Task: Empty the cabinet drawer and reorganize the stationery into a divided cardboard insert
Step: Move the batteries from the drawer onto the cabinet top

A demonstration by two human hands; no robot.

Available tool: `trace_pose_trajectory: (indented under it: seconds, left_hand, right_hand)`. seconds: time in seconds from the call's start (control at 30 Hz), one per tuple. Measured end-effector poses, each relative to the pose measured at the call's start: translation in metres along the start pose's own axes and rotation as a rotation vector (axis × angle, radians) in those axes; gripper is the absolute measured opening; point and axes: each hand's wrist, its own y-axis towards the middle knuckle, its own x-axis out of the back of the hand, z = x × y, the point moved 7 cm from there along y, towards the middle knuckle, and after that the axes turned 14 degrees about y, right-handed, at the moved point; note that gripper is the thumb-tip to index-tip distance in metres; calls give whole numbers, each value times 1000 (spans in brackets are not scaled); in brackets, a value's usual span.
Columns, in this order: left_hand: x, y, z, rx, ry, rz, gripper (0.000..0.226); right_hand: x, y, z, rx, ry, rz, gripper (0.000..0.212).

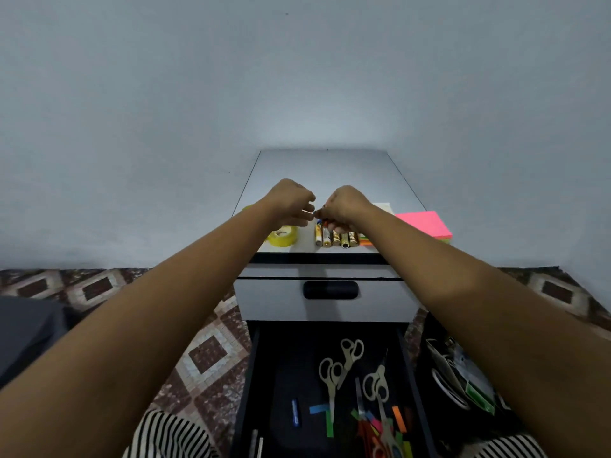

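Head view, looking down along two bare forearms to a white cabinet top (317, 173) at mid-frame. Both hands met above a row of batteries (335, 239) lined up near its front edge. The right hand (344, 206) had its fingers curled down on a small item (322, 223) at the far end of that row, too hidden to name. The left hand (291, 203) was curled as well, fingertips meeting the right, and whether it held anything could not be told. Doing this step well probably meant laying the piece parallel to the row without setting its neighbours rolling. A yellow tape roll (282, 235) sat just left of the batteries, and pink sticky notes (425, 223) lay to their right. At lower centre the open drawer (253, 375) held three pairs of scissors (330, 375), a blue pen (295, 413) and coloured paper strips (398, 419), so the emptying looked only part done. No cardboard insert was visible. A bag (459, 375) lay on the patterned floor (205, 355) at lower right.
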Motion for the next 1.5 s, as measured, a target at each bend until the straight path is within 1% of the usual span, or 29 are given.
trace_pose_trajectory:
  seconds: [0.1, 0.17, 0.27, 0.33, 0.47, 0.77, 0.9, 1.03, 1.1, 1.2, 1.27, 1.37, 1.5]
  left_hand:
    - [10, -2, 5, -19, -32, -12, 27]
    - [16, -2, 7, -22, -43, -16, 27]
    - [21, -3, 11, -21, -46, -19, 27]
    - [22, -3, 13, -21, -46, -19, 27]
    - [21, -2, 16, -14, -25, -10, 26]
    - [12, 1, 16, -12, 5, 7, 30]
    - [9, -4, 13, -28, 4, 11, 29]
    - [9, -16, 9, -84, -25, 24, 27]
    - [8, -27, 11, -112, -36, 39, 24]
    - [-1, -48, 20, -134, -36, 103, 19]
    - [-16, -64, 37, -131, -29, 191, 21]
    - [-45, -81, 77, -96, 39, 333, 22]
    - [-87, -95, 146, 27, 105, 445, 23]
  right_hand:
    - [-12, 6, -3, 48, 1, -21, 19]
    - [-20, 8, -2, 94, -31, -25, 26]
    - [-27, 7, 3, 194, -203, -75, 36]
    - [-31, 5, 5, 246, -302, -83, 36]
    - [-34, 5, 1, 274, -395, -80, 38]
    - [-25, 7, -2, 288, -347, -104, 37]
    - [-18, -2, 3, 329, -296, -123, 30]
    - [-4, -25, 11, 386, -152, -139, 21]
    - [2, -41, 11, 418, -122, -153, 18]
    - [3, -69, -2, 432, -39, -130, 10]
    - [-7, -85, -22, 418, -12, -75, 8]
    - [-35, -99, -70, 313, 35, 40, 7]
    - [-80, -115, -138, 152, 76, 162, 11]
